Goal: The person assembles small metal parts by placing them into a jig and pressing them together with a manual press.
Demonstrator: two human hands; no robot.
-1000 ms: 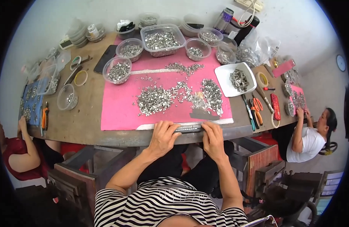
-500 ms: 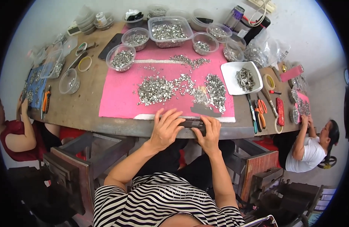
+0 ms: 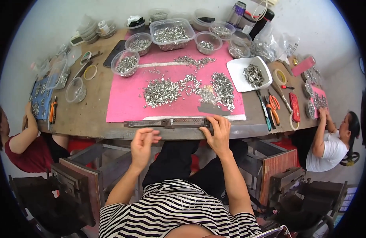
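Observation:
A long dark metal fixture (image 3: 185, 122) with a row of small slots lies along the front edge of the bench. My right hand (image 3: 217, 136) grips its right end between thumb and fingers. Just below the fixture's left part hovers my left hand (image 3: 141, 147), its fingers loosely bent and apart, with nothing visible in them. Behind the fixture, a pink mat (image 3: 123, 97) bears a broad heap of small silvery metal pieces (image 3: 162, 93) and a narrower pile of metal pieces (image 3: 222, 90) at its right. A flat grey plate (image 3: 213, 109) rests near the mat's front edge.
Clear tubs of metal pieces, including a large square tub (image 3: 172, 33), line the back. Right of the mat are a white tray (image 3: 237, 75), orange-handled pliers (image 3: 274, 103) and a red-handled tool (image 3: 294, 107). Tape rolls (image 3: 90, 72) lie left. Co-workers sit at both sides.
My left hand has let go of the dark fixture and drawn back to the left and toward me, uncovering its slotted row. My right hand stays on the right end.

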